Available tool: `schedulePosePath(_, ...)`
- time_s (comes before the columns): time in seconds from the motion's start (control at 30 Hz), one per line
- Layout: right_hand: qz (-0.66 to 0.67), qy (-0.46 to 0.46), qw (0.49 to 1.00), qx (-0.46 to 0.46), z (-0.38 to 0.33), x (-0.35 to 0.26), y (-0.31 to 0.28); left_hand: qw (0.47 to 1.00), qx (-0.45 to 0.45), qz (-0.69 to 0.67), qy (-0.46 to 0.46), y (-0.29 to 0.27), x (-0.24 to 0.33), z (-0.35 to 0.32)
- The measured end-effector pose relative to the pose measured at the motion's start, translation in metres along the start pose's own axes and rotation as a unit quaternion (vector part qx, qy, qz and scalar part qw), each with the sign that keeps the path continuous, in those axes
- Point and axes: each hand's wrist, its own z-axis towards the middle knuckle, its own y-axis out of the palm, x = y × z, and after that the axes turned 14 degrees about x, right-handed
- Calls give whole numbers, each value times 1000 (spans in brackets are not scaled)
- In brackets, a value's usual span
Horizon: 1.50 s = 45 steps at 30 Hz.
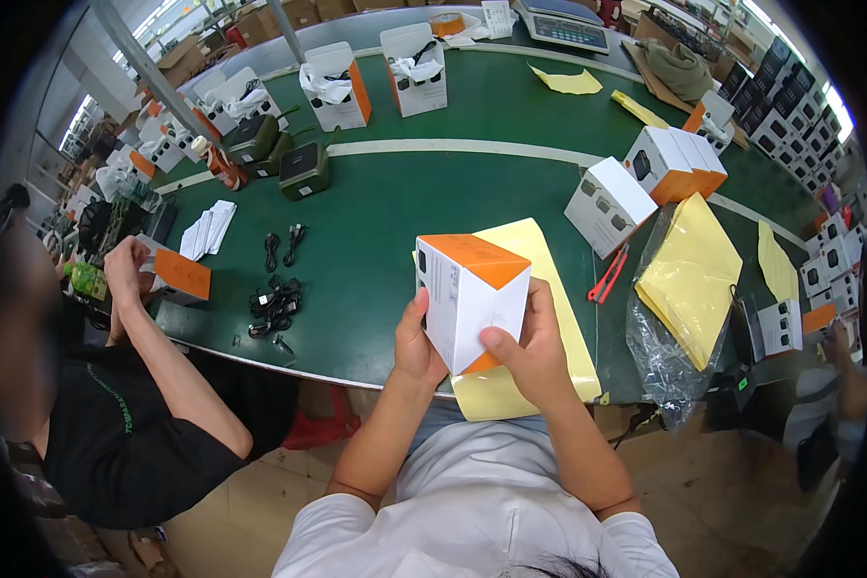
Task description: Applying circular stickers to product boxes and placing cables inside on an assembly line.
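The box (458,306) partly hides a yellow sheet (561,332) near scissors (610,275).

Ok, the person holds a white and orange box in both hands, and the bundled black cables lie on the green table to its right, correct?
Not quite: the head view shows the black cables on the green table left of the box. The left hand and right hand do hold it.
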Motion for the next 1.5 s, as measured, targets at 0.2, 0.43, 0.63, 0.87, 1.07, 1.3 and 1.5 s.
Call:
schedulePosePath(0.2, 5, -14, 999, -40, -1, 6, -16, 1000, -1, 8, -8, 4, 1, 2)
schedulePosePath(0.43, 9, 19, 1000, -1, 1, 2, -11, 999, -15, 37, -25, 15, 4, -1)
schedulePosePath(0.63, 71, 30, 995, 62, 5, 10, -3, 998, 33, 52, -25, 30, 5, -3)
schedulePosePath(0.87, 95, 98, 983, 123, 14, 10, -10, 997, 48, 64, 10, 27, 9, -1)
schedulePosePath(1.07, -391, -212, 892, -79, -12, -83, -50, 897, -120, 383, 187, 80, 53, -38)
schedulePosePath(1.3, -232, -73, 969, -52, -60, -141, -88, 579, -396, 600, 383, 178, 44, -54)
schedulePosePath(1.5, -125, -218, 933, 259, -67, -148, -157, 737, -281, 421, 447, 190, 33, -21)
